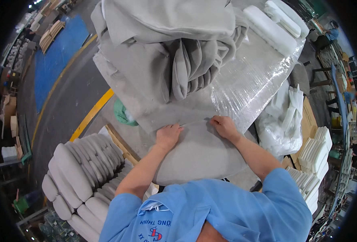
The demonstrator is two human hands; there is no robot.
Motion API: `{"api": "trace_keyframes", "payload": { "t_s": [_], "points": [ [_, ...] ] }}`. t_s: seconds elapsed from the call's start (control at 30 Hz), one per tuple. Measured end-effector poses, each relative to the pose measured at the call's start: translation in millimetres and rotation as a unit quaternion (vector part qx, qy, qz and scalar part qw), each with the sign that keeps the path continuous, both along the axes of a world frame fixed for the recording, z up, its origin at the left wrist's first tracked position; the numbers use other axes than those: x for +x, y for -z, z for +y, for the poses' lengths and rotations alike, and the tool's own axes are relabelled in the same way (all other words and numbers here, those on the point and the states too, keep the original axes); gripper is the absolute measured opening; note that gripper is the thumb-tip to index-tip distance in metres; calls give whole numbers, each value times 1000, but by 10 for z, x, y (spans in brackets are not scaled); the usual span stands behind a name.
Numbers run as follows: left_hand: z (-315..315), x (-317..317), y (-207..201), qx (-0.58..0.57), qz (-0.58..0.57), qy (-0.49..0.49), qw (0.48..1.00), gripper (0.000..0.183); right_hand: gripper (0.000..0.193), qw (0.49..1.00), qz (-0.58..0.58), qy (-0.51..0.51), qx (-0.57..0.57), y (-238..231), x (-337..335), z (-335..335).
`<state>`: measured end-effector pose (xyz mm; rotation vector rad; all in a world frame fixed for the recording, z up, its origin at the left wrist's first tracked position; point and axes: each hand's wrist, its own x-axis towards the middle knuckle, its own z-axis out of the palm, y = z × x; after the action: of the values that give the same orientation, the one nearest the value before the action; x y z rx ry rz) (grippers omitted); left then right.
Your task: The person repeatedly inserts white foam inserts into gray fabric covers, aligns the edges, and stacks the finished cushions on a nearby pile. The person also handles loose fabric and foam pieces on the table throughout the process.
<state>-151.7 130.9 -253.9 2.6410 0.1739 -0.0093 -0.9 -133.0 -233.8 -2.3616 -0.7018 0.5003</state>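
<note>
A rounded grey fabric cushion lies flat between my forearms, its near side against my blue shirt. My left hand is closed on the left part of its far edge, thumb pointing inward. At the right part of that same edge, my right hand pinches the fabric with curled fingers. Whether foam fills the whole cushion cannot be seen. Just beyond my hands, a large heap of folded grey fabric covers rests on the plastic-wrapped table.
Grey cushions stand stacked at my left. White padded pieces lie at the table's far right. A clear plastic bag and stacked white pads are on my right. A green bag sits by the table's left edge.
</note>
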Motion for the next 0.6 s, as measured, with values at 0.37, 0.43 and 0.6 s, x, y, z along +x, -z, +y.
{"api": "trace_keyframes", "payload": {
  "t_s": [0.37,0.43,0.6],
  "points": [
    [381,-960,-1268,-160,337,-180,910,90,78,956,214,18,-201,-936,59,-1257],
    [328,-1078,-1146,-212,358,-207,885,101,83,906,379,85,-167,-1095,-59,-1087],
    [265,-908,-852,-178,344,-257,885,91,86,915,282,114,-264,-643,-65,-970]
  ]
}}
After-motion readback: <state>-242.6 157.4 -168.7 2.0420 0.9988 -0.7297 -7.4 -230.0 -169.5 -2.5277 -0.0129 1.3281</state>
